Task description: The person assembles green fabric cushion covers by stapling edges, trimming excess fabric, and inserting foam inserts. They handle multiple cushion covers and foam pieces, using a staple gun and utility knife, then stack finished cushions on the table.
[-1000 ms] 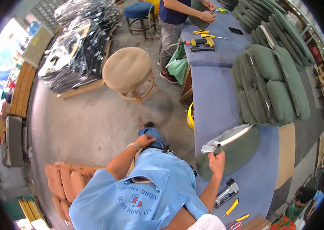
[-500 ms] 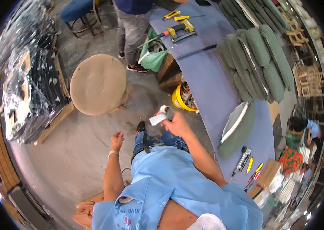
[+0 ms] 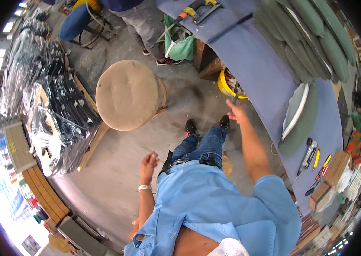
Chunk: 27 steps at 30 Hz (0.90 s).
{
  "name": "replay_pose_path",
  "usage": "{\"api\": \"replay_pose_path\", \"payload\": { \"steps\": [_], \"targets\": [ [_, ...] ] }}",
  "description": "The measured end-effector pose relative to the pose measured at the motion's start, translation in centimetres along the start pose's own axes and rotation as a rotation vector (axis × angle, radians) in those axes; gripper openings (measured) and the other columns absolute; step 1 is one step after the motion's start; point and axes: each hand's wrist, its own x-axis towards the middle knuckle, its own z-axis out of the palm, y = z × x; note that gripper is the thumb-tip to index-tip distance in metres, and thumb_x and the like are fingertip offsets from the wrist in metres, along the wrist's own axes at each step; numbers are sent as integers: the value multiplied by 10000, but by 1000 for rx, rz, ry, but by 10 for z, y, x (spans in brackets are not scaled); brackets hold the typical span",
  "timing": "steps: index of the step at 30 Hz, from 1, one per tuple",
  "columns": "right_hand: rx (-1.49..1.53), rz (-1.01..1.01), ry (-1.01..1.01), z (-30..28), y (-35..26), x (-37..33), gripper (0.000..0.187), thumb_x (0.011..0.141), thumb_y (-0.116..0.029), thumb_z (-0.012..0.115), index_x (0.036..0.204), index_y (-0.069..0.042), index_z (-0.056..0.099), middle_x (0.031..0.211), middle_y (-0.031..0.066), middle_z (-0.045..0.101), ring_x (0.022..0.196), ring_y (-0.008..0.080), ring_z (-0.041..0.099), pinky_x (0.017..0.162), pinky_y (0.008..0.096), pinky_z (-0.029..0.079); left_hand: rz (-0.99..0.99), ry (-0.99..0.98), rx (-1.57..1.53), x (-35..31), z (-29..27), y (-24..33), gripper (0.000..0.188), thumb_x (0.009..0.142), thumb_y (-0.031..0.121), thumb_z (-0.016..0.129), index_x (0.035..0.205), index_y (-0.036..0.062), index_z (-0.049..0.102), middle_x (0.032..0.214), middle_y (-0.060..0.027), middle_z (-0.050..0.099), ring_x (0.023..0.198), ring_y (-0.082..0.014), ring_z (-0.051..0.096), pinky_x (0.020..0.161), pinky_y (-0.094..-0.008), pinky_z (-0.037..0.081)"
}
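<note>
My right hand (image 3: 237, 112) reaches out to the near side of a yellow bucket (image 3: 224, 85), fingers apart, with nothing visible in its grasp. A dark grey strip (image 3: 236, 93) hangs at the bucket's rim just beyond my fingertips; whether they touch it I cannot tell. Scraps (image 3: 234, 82) fill the bucket, which stands on the floor beside the blue-topped table (image 3: 248, 55). My left hand (image 3: 148, 163) is held in front of my left hip, fingers curled. A tiny pale spot shows at its fingertips, too small to name.
A round tan tufted stool (image 3: 127, 94) stands ahead on the left, near plastic-wrapped goods (image 3: 56, 119) on a wooden pallet. Green cushions (image 3: 300, 38), a staple gun (image 3: 307, 155) and a yellow cutter (image 3: 317, 158) lie on the table. Another person (image 3: 142, 25) stands beyond the stool.
My right hand has moved right and forward to the bucket; the grey-and-white roll it held no longer shows in it. My view has shifted left, and my left hand's fingers are curled.
</note>
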Motion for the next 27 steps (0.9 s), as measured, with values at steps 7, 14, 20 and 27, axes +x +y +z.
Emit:
{"api": "replay_pose_path", "payload": {
  "steps": [7, 14, 20, 27],
  "targets": [
    [-168, -333, -5, -2, 94, -30, 501, 978, -465, 664, 1192, -13, 694, 721, 110, 733, 543, 207, 646, 577, 359, 524, 1556, -248, -177, -151, 5, 316, 745, 957, 511, 608, 1417, -68, 520, 1361, -260, 603, 1230, -373, 618, 1095, -506, 459],
    [-66, -530, 228, 17, 205, -96, 321, 944, -296, 735, 1137, -40, 736, 979, 91, 760, 904, 207, 704, 839, 350, 551, 2215, -371, -472, -243, 20, 368, 820, 910, 607, 609, 1416, -32, 517, 1362, -246, 590, 1223, -347, 608, 1075, -491, 457],
    [195, -377, 170, -11, 282, -116, 235, 987, -209, 669, 1064, 1, 741, 919, 49, 742, 822, 158, 652, 785, 314, 531, 2168, -344, -571, -249, 33, 347, 769, 924, 571, 599, 1416, -15, 523, 1365, -226, 590, 1231, -331, 598, 1078, -481, 451],
    [71, -394, 182, 9, 421, -59, 278, 1029, -237, 596, 1053, 0, 740, 940, 93, 761, 846, 170, 669, 788, 340, 533, 2223, -327, -597, -287, -7, 357, 710, 939, 528, 588, 1416, 5, 530, 1368, -203, 590, 1241, -312, 586, 1082, -469, 444]
  ]
}}
